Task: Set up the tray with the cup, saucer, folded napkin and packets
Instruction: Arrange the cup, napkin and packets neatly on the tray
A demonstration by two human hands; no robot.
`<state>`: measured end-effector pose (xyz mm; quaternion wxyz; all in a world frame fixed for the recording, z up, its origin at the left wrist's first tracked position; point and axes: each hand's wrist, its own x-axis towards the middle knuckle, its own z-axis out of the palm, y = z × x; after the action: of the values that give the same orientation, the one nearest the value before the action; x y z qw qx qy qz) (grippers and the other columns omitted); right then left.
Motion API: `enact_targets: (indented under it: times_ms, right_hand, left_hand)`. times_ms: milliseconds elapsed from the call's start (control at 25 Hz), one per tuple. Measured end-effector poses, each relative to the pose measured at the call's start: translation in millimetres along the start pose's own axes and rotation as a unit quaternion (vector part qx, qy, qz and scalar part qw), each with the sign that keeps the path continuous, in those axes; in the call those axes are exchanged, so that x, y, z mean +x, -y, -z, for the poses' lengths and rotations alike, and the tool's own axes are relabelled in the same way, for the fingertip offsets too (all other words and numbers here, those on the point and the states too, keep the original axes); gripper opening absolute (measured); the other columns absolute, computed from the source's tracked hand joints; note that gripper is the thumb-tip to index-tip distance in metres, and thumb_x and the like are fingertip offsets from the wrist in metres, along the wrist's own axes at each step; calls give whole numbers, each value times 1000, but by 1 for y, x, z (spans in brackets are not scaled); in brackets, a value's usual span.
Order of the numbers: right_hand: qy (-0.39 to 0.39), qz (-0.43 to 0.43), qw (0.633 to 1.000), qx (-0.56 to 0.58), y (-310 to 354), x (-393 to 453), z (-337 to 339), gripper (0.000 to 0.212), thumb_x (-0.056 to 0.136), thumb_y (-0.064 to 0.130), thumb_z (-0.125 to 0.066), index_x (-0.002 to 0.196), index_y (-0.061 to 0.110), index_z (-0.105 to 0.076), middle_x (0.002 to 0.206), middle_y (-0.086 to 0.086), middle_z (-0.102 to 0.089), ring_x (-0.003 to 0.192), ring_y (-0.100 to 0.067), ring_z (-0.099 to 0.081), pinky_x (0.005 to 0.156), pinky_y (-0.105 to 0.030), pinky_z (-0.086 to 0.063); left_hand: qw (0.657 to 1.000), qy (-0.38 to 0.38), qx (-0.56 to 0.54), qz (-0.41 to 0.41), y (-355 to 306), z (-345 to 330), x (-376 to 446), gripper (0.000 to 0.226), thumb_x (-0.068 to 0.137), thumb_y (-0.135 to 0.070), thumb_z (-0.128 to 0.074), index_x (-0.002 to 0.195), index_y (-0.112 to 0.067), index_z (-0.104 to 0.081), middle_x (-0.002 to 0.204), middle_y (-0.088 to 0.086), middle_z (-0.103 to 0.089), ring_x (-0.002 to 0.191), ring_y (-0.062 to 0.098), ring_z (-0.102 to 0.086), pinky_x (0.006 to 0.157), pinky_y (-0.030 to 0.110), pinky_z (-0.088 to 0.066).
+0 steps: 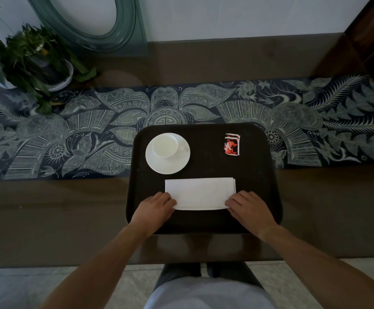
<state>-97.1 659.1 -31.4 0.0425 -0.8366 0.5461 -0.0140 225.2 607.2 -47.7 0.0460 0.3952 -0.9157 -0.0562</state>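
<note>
Napkin (pixel 200 192) being squared on the tray (pixel 257 175).
Its near corners are pinched by the left hand (pixel 157 207) and right hand (pixel 248 207); release seems next.

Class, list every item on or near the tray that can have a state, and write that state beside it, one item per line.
cup: upright on the saucer, looks empty
saucer: flat on the tray, far left
napkin: folded, flat, near edge of the tray
packets: stacked, far right of the tray
tray: flat on the table
left hand: pinching the napkin's left corner
right hand: pinching the napkin's right corner
</note>
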Motion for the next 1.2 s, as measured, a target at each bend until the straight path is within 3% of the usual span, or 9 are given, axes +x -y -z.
enact_targets:
  times_ms: [320, 880, 1080, 1200]
  right_hand:
    - [11, -29, 999, -12, -1, 2, 1, 22, 72, 34, -82, 90, 29, -73, 95, 7, -70, 90, -18, -64, 75, -33, -55]
    - [19, -17, 1000, -12, 8, 4, 2, 23, 69, 33, -84, 89, 27, -73, 91, 6, -70, 86, -16, -64, 74, -32, -55]
    - [29, -22, 999, 1, 11, 4, -1, 19, 76, 33, -78, 93, 27, -71, 96, 6, -68, 90, -17, -62, 78, -33, -53]
    - [38, -30, 999, 20, 10, 6, 2, 18, 86, 43, -64, 98, 30, -68, 101, 8, -66, 96, -15, -59, 84, -32, -50]
  left_hand:
    - [999, -2, -23, 25, 0, -2, -3, 25, 91, -34, -45, 97, -21, -65, 92, -3, -62, 75, 17, -59, 54, 29, -52]
    - [999, -11, 37, -28, 5, 1, -3, 24, 89, -26, -46, 87, -16, -69, 81, 1, -62, 64, 18, -59, 45, 30, -48]
    - [999, -10, 20, -26, 8, 1, -8, 24, 91, -28, -46, 93, -16, -67, 86, 2, -63, 68, 18, -59, 49, 29, -50]
    - [1000, 5, 11, -10, 7, 2, -9, 25, 91, -34, -48, 96, -17, -65, 90, 2, -62, 73, 21, -59, 56, 32, -50]
